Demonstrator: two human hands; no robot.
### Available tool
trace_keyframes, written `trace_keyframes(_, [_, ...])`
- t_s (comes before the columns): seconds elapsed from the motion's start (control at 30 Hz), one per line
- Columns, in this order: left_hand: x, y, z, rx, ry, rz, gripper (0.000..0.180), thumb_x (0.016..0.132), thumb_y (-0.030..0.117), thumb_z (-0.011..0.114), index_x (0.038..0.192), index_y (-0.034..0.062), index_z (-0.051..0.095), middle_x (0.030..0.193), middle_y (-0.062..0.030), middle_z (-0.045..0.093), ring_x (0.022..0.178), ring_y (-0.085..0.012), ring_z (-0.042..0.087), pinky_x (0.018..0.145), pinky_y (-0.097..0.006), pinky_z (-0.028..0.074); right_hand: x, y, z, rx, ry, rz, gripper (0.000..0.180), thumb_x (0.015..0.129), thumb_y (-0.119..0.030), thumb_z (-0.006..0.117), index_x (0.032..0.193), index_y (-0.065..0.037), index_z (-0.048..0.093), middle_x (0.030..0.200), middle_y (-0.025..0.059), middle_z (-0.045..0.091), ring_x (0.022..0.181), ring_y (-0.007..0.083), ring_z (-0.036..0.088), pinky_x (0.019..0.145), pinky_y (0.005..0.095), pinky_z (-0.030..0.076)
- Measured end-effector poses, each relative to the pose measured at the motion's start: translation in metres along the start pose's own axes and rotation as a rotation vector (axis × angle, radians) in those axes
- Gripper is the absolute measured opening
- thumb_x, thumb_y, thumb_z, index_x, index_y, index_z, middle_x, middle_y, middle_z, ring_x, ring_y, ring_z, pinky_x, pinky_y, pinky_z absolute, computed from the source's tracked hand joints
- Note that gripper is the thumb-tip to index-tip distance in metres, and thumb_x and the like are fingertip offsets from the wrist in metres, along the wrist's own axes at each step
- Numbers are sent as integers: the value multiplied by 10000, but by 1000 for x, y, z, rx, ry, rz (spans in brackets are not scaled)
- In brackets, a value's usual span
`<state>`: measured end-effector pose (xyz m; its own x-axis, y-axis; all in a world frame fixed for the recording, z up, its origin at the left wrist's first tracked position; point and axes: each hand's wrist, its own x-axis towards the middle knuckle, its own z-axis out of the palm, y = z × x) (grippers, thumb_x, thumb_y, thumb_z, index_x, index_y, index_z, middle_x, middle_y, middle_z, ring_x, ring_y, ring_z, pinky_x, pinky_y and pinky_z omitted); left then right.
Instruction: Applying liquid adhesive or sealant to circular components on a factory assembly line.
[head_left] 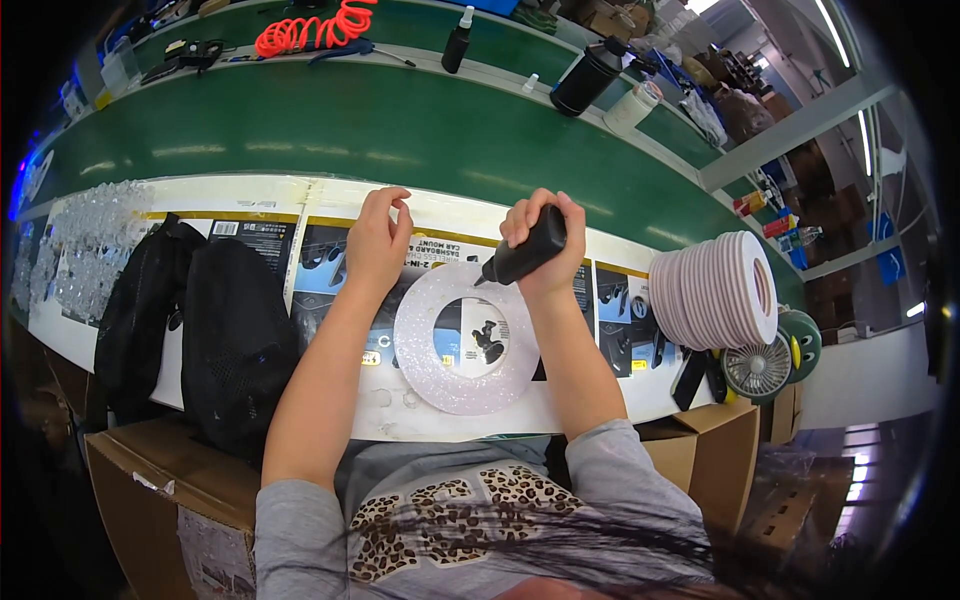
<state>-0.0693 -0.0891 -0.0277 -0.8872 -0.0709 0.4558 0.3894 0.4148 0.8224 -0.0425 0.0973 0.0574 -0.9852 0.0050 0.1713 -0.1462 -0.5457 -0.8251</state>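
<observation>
A flat white glittery ring point(420, 345) lies on the table in front of me, with a round hole in its middle. My right hand point(550, 245) is wrapped round a black squeeze bottle point(522, 250). Its narrow nozzle points down and left at the ring's upper part; I cannot tell whether the tip touches. Left of the ring, my left hand point(380, 235) hangs above the table, loosely bent and holding nothing that shows. On the right stands a stack of similar pale rings point(700, 292).
Black fabric items point(235, 345) and a heap of clear sparkly pieces point(90, 235) lie at the left. A small fan point(757, 368) sits beside the stack. Behind, a ledge carries a black bottle point(590, 75), a spray bottle point(458, 42) and a red coiled hose point(315, 28). Cardboard boxes point(150, 500) stand below.
</observation>
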Motion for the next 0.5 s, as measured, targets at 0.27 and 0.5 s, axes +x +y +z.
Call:
trace_keyframes(0.27, [0,0,-1,7,6,-25,177,878,98,539,1047,53,566,940,-82,594,571,-188,559,584,-323,466,0,-28,-18,66,22,-123,380,919,-348,374,656,-77,418,539,52,425,528,164,411,555,283,360])
trace_keyframes(0.5, [0,1,0,6,7,-21,178,878,93,539,1049,56,567,927,-78,592,565,-180,550,582,-316,461,-3,-25,-43,-6,95,-140,390,920,-353,373,651,-74,421,529,55,423,519,163,414,554,285,363])
